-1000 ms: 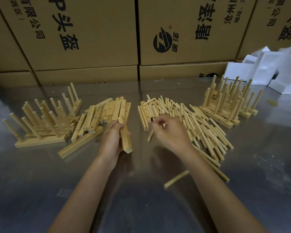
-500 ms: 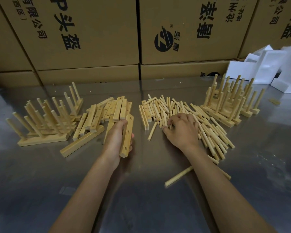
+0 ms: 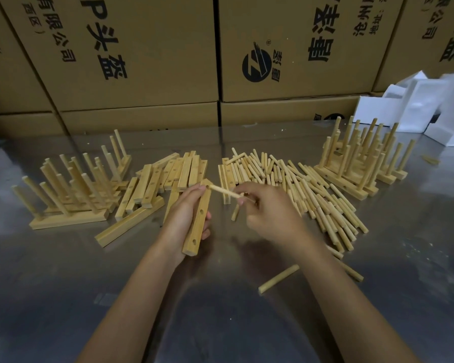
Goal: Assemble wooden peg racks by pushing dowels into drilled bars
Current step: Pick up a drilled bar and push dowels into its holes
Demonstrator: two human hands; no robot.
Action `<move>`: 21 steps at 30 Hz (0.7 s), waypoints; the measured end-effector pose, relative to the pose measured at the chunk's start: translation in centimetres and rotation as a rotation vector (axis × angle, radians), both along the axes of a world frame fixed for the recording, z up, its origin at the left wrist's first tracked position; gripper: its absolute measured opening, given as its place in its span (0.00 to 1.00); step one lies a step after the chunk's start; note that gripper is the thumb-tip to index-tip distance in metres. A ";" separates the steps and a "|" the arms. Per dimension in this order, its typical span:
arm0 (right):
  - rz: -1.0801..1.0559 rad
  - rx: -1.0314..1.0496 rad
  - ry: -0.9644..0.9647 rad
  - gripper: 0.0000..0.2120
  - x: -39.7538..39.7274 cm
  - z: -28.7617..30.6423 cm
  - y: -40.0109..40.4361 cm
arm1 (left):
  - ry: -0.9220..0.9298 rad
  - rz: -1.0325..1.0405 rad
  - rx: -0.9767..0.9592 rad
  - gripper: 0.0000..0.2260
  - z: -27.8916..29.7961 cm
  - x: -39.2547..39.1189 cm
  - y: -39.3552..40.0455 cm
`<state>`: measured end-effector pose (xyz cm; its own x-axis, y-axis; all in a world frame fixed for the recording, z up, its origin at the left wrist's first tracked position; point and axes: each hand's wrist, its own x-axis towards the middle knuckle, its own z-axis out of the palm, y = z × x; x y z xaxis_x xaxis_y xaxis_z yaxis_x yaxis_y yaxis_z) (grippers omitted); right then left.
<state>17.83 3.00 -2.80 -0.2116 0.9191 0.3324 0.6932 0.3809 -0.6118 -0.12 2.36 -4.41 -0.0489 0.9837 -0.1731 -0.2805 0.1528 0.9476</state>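
Left hand (image 3: 186, 213) grips drilled bar (image 3: 198, 221) above the steel table (image 3: 63, 297); right hand (image 3: 268, 213) pinches dowel (image 3: 224, 191), tip at top hole; next: align and push it home.

left hand (image 3: 185, 214): bare, no glove, no ring | right hand (image 3: 269, 214): bare, no glove, no ring | forearms: both bare up to the frame edge, no sleeve or cuff showing | wrists: no watch or band
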 end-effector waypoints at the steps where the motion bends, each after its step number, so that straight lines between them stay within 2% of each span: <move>1: 0.006 0.030 -0.059 0.09 -0.4 0.0 -0.3 | -0.006 -0.027 0.027 0.11 0.1 -0.1 0.1; 5: -0.024 0.130 -0.063 0.12 -0.6 0.3 -0.6 | 0.028 -0.110 0.104 0.15 0.3 -0.2 0.2; 8: -0.018 0.184 -0.051 0.10 -0.4 0.2 -0.4 | 0.059 -0.156 0.124 0.15 0.4 -0.3 0.1; 12: 0.045 0.182 -0.103 0.06 -0.7 0.0 -0.4 | 0.089 -0.237 0.142 0.15 0.2 0.1 -0.2; 16: 0.005 0.136 -0.004 0.08 -0.4 -0.2 -0.4 | 0.085 -0.260 0.164 0.16 0.3 0.2 -0.4; 21: -0.022 0.073 -0.037 0.08 -0.3 0.0 -0.4 | 0.198 -0.292 0.112 0.15 0.4 0.2 -0.5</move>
<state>17.53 2.60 -2.84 -0.2050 0.8973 0.3910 0.7233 0.4081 -0.5571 0.08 1.91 -4.05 0.2147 0.9735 -0.0784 -0.0501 0.0911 0.9946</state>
